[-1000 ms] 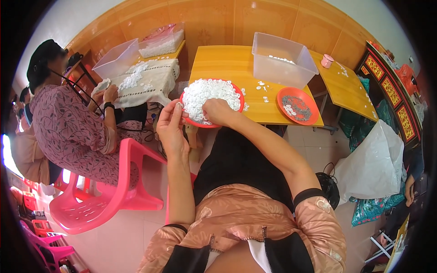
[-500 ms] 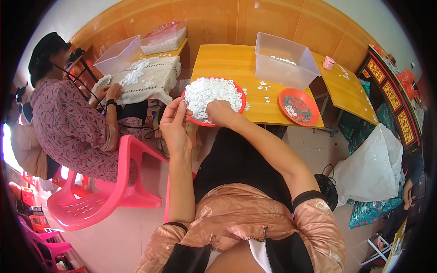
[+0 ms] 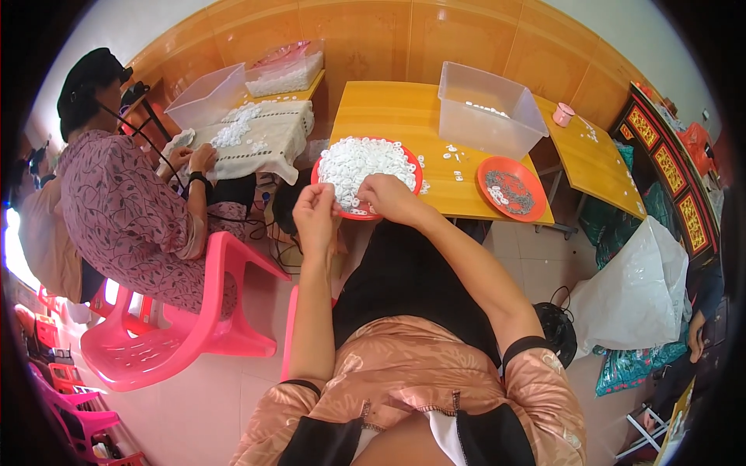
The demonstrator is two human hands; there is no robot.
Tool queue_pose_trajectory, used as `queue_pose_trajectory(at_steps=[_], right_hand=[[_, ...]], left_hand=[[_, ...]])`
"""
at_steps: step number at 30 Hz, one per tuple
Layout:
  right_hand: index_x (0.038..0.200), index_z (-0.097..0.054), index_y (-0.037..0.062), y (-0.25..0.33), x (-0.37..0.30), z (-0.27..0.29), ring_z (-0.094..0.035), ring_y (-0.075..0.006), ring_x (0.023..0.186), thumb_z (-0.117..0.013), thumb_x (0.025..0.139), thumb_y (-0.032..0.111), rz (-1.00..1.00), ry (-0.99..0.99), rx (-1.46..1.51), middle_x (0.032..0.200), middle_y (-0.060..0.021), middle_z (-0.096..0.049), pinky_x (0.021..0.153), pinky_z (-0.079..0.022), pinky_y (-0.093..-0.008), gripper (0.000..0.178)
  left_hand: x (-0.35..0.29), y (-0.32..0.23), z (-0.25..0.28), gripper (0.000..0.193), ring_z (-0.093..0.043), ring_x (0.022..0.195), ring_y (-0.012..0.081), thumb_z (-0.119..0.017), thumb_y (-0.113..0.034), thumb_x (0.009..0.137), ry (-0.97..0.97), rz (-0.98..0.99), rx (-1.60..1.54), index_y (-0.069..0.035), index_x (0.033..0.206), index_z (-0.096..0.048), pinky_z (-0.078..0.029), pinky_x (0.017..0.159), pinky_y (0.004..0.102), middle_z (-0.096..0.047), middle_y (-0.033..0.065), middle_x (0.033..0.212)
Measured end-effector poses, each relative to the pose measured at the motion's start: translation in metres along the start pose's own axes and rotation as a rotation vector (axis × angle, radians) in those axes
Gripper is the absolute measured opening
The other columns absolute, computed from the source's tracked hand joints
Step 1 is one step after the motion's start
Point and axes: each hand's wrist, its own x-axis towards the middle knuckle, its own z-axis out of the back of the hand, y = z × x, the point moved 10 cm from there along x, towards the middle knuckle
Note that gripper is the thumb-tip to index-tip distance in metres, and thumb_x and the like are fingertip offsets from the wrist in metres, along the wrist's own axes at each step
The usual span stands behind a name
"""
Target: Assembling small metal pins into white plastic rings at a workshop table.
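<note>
White pieces [image 3: 361, 159] lay heaped in the red bowl [image 3: 420, 180] on the table [image 3: 381, 105]. Our left hand [image 3: 314, 221] and right hand [image 3: 392, 200] were at its near edge, fingers bent nearly together; whether they held anything, we could not tell.

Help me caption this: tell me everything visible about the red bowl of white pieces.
The red bowl is round, smooth and plastic-looking, and sits upright at the near left corner of the yellow table. Small white pieces are heaped inside, leaving mostly its rim showing. The left hand is at its near left edge and the right hand over its near side; whether either touches the bowl is unclear.
</note>
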Motion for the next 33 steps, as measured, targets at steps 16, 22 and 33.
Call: queue_pose_trajectory(at_steps=[16, 22, 33], right_hand=[[0.082, -0.059, -0.0012, 0.027, -0.032, 0.026, -0.057, -0.0357, 0.078, -0.055, 0.082, 0.013, 0.167, -0.359, 0.128, 0.081, -0.0197, -0.057, 0.069, -0.045, -0.0402, 0.015], [0.083, -0.054, 0.0010, 0.042, -0.054, 0.034, -0.056, -0.0373, 0.076, -0.055, 0.079, 0.009, 0.220, -0.474, -0.039, 0.083, -0.0189, -0.053, 0.067, -0.045, -0.0442, 0.009], [0.072, -0.065, 0.0004, -0.117, -0.089, 0.086, -0.061, -0.0368, 0.074, -0.054, 0.077, 0.014, -0.407, -0.595, -0.304, 0.076, -0.0200, -0.062, 0.066, -0.049, -0.0456, 0.018]], left_hand=[[-0.009, -0.006, -0.026, 0.013, -0.051, 0.057, 0.0045, -0.060, -0.011, 0.084, 0.128, -0.224, 0.535, 0.002, 0.086, -0.063, -0.040, 0.052, 0.0188, -0.060, 0.0004, 0.069], [-0.009, 0.043, -0.026, 0.013, -0.046, 0.053, 0.0052, -0.058, -0.014, 0.087, 0.170, 0.088, 0.178, -0.001, 0.088, -0.060, -0.034, 0.048, 0.0189, -0.054, -0.0009, 0.064], [-0.022, 0.065, -0.047, 0.010, -0.045, 0.052, 0.0051, -0.060, -0.014, 0.087, 0.183, 0.273, -0.087, -0.004, 0.087, -0.061, -0.034, 0.048, 0.0174, -0.054, -0.0019, 0.062]])
